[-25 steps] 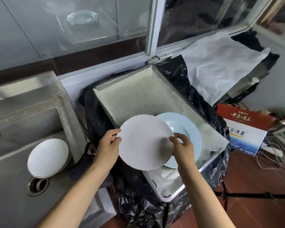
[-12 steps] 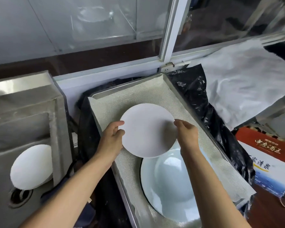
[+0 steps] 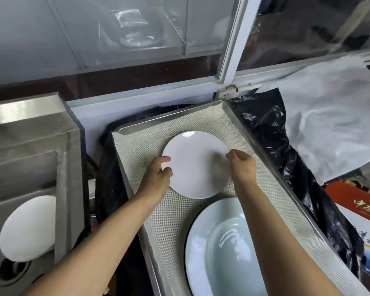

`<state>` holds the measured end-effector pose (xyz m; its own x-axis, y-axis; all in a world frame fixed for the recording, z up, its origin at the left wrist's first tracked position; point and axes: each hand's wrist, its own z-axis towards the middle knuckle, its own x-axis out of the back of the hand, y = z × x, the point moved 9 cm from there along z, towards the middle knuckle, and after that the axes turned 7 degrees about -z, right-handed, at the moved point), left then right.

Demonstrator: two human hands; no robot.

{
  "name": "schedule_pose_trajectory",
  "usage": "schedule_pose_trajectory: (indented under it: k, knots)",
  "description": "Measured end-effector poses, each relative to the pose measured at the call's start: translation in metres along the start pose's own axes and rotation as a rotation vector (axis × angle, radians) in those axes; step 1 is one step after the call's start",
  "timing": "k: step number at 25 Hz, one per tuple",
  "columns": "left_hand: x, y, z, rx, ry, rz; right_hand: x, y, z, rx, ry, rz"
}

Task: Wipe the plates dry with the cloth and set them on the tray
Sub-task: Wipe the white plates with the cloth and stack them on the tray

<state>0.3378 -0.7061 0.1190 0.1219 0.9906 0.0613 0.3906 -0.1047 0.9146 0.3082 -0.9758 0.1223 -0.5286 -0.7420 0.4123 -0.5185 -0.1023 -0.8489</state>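
White plate (image 3: pixel 195 164) sits between my hands, low over the mesh-lined tray (image 3: pixel 229 107): my left hand (image 3: pixel 158 178) pinches its near-left rim, my right hand (image 3: pixel 241 165) curls on its right edge. I judge this the setting-down step; next I should ease both grips off once it rests flat. The pale blue plate (image 3: pixel 218 248) lies just nearer me, under my right forearm.
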Motion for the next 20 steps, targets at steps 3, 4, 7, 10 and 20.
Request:
schedule_pose_trajectory:
  k: [3, 4, 7, 10, 20]
  knots:
    - [-0.002, -0.006, 0.001, 0.003, -0.024, 0.016, -0.003, 0.006, 0.001, -0.005, 0.003, 0.004]
    - [-0.002, -0.006, 0.000, -0.001, -0.030, 0.039, -0.002, 0.007, -0.001, -0.001, 0.001, -0.016]
    - [-0.003, -0.002, -0.010, -0.025, -0.047, 0.155, 0.003, 0.000, -0.015, 0.089, 0.008, -0.124]
    - [-0.001, 0.002, -0.027, -0.044, -0.052, 0.189, 0.001, -0.017, -0.046, 0.228, -0.022, -0.175]
    - [0.072, 0.045, -0.119, -0.183, -0.009, 0.163, -0.039, -0.065, -0.181, 0.369, -0.149, -0.098]
